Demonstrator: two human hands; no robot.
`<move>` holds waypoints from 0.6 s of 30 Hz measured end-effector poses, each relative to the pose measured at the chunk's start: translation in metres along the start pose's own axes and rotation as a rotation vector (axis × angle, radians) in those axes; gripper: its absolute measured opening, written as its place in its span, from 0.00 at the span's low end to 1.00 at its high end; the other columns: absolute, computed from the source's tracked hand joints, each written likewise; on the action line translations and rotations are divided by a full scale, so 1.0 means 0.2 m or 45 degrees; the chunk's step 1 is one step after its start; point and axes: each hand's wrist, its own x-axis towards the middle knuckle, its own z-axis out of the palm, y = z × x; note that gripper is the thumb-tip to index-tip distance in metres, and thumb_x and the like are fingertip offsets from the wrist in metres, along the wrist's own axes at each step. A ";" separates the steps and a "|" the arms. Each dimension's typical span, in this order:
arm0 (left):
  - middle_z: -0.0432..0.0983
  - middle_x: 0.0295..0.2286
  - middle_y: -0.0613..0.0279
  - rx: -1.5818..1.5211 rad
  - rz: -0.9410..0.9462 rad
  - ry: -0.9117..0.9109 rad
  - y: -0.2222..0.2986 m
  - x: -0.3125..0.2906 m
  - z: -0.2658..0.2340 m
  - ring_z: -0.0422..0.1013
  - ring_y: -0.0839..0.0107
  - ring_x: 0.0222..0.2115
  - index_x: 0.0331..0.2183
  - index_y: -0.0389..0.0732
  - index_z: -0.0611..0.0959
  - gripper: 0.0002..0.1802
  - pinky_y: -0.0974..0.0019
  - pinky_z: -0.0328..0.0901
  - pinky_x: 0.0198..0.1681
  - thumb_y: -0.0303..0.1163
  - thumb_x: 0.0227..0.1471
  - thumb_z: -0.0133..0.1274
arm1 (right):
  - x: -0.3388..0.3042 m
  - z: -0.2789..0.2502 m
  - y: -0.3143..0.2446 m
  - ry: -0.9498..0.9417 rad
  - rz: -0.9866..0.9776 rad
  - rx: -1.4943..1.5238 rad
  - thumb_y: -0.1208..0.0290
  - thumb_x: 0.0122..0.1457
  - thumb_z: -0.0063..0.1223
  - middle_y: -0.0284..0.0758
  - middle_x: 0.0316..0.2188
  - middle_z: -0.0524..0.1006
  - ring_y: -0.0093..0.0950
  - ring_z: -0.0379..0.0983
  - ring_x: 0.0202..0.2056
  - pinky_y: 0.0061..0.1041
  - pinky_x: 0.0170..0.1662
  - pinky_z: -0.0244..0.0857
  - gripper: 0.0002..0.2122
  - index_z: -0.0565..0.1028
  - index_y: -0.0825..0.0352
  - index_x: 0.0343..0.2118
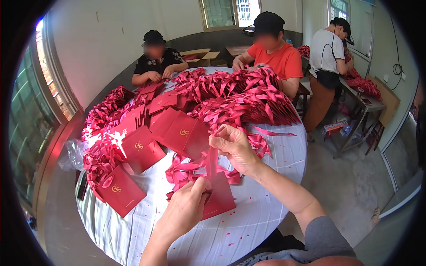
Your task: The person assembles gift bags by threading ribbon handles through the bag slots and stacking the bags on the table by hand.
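One crumpled sheet of clear plastic (pixel 72 155) is seen far to the left of the hands, beside a round table (pixel 128 230) covered in white cloth. Next, bunched pink-red ribbons (pixel 105 113) and a lower-left bag (pixel 120 190) are found left of the left hand, with a stack of red bags (pixel 179 128) laid just beyond both hands. Past that stack, a person in a black top (pixel 153 66) is seated. The left hand (pixel 188 204) is closed on the edge of a red bag (pixel 223 197), which is placed under and between the hands. From it a ribbon (pixel 212 164) is drawn upward, its upper end pinched by the right hand (pixel 235 148); the two hands are held apart. Beyond the right hand, a long row of ribboned bags (pixel 253 99) is spread, with a person in a red shirt (pixel 275 57) seated behind it. Far to the right of the hands, a person in a white shirt (pixel 326 55) is seen standing by a side table (pixel 361 104).
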 end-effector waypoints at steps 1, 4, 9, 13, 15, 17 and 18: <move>0.73 0.27 0.49 0.004 0.002 -0.010 0.00 0.00 0.00 0.71 0.50 0.30 0.33 0.34 0.69 0.11 0.58 0.66 0.33 0.16 0.44 0.50 | 0.00 0.01 0.00 0.048 -0.024 0.035 0.71 0.52 0.61 0.23 0.23 0.71 0.10 0.59 0.22 0.12 0.24 0.51 0.08 0.71 0.61 0.28; 0.73 0.27 0.49 0.016 0.003 -0.014 0.00 -0.01 0.00 0.71 0.50 0.30 0.33 0.34 0.69 0.11 0.57 0.65 0.32 0.16 0.44 0.50 | 0.01 0.01 -0.01 0.082 -0.079 0.046 0.70 0.51 0.61 0.22 0.20 0.68 0.10 0.57 0.20 0.11 0.22 0.49 0.09 0.69 0.62 0.27; 0.73 0.27 0.49 0.018 0.012 -0.014 0.01 -0.01 0.00 0.71 0.50 0.29 0.33 0.35 0.69 0.11 0.57 0.65 0.32 0.16 0.44 0.50 | 0.00 -0.01 -0.03 0.057 -0.084 -0.011 0.74 0.51 0.60 0.26 0.29 0.74 0.13 0.69 0.30 0.11 0.28 0.56 0.09 0.68 0.59 0.30; 0.73 0.27 0.49 0.012 0.002 -0.024 0.02 -0.02 0.01 0.71 0.51 0.29 0.33 0.35 0.68 0.11 0.57 0.65 0.32 0.16 0.44 0.49 | -0.02 -0.02 -0.07 0.006 -0.007 -0.052 0.75 0.50 0.61 0.25 0.29 0.74 0.14 0.70 0.31 0.11 0.30 0.60 0.11 0.69 0.60 0.34; 0.73 0.27 0.49 0.016 0.004 -0.024 0.02 -0.02 0.01 0.71 0.51 0.29 0.33 0.35 0.68 0.11 0.57 0.65 0.32 0.16 0.45 0.49 | -0.02 -0.01 -0.09 -0.016 0.054 -0.029 0.74 0.50 0.61 0.25 0.29 0.74 0.13 0.70 0.31 0.11 0.30 0.60 0.11 0.69 0.61 0.35; 0.74 0.26 0.50 -0.026 -0.036 -0.019 0.01 -0.02 0.01 0.71 0.52 0.29 0.33 0.35 0.69 0.10 0.59 0.65 0.32 0.17 0.45 0.49 | -0.01 0.00 -0.08 0.019 0.059 0.026 0.72 0.50 0.62 0.22 0.23 0.71 0.10 0.60 0.22 0.11 0.23 0.52 0.11 0.71 0.63 0.34; 0.74 0.25 0.51 -0.030 -0.038 0.005 0.00 -0.02 0.01 0.72 0.53 0.30 0.33 0.35 0.69 0.10 0.59 0.65 0.32 0.17 0.45 0.49 | 0.00 -0.03 -0.06 0.013 0.079 -0.004 0.73 0.50 0.62 0.22 0.24 0.71 0.10 0.62 0.22 0.11 0.23 0.53 0.10 0.72 0.63 0.34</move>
